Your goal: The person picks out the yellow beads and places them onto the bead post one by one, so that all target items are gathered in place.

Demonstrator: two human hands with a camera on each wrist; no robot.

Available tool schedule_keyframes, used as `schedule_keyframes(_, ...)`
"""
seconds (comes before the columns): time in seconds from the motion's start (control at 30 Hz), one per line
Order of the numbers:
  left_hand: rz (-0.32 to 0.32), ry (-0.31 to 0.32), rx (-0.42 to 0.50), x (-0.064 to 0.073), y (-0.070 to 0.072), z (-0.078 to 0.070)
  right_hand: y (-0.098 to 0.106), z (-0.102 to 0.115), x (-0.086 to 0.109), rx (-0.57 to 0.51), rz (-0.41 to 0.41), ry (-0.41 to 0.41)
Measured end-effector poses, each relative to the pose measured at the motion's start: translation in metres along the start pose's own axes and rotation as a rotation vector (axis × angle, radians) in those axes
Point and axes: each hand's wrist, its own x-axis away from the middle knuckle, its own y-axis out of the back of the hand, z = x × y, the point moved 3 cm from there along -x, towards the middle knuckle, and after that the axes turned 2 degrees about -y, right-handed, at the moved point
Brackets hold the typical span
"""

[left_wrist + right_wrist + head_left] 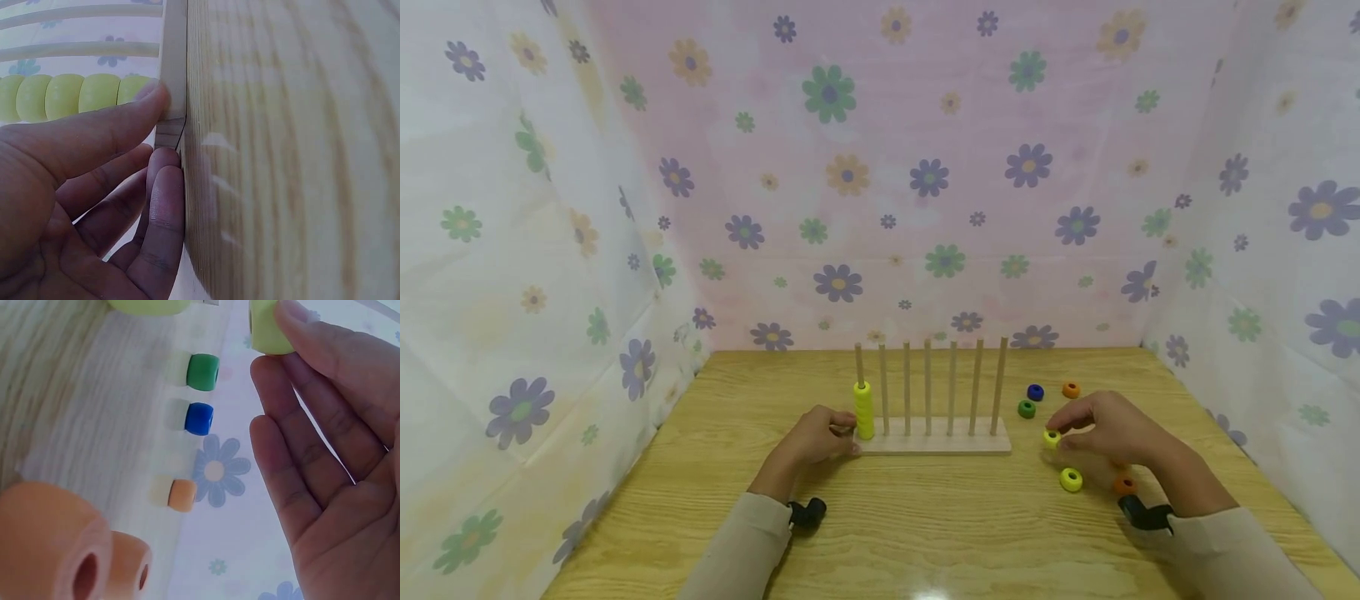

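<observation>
A wooden peg stand [932, 447] with a row of upright pegs stands on the table. Its leftmost peg carries a stack of yellow beads [864, 412]; the other pegs are bare. My left hand [815, 437] holds the left end of the base, the thumb on one face and fingertips at the end, as the left wrist view shows. To the right of the stand, my right hand [1116, 429] pinches a yellow bead [267, 330] between thumb and fingers, seemingly just above the table. Another yellow bead [1071, 485] lies nearer the front.
Behind the right hand lie a blue bead [1035, 394], a green bead [1027, 411] and an orange bead [1071, 391]. Two more orange beads [47, 531] sit under the right wrist. Flowered cloth [925, 217] walls the wooden table [925, 517] at the back and sides.
</observation>
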Motion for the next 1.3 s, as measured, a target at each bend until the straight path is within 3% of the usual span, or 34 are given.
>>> schedule_keyframes(0.43,-0.004,0.008,0.001,0.001,-0.001,0.001,0.007,0.012,-0.011,0.021,-0.028,0.009)
schedule_keyframes(0.73,-0.003,0.013,0.0,0.001,-0.001,0.0,0.01,0.025,-0.019,0.03,-0.07,0.069)
schedule_keyframes(1.3,-0.007,0.015,0.001,0.001,-0.001,-0.001,0.022,0.044,-0.028,0.034,-0.122,0.075)
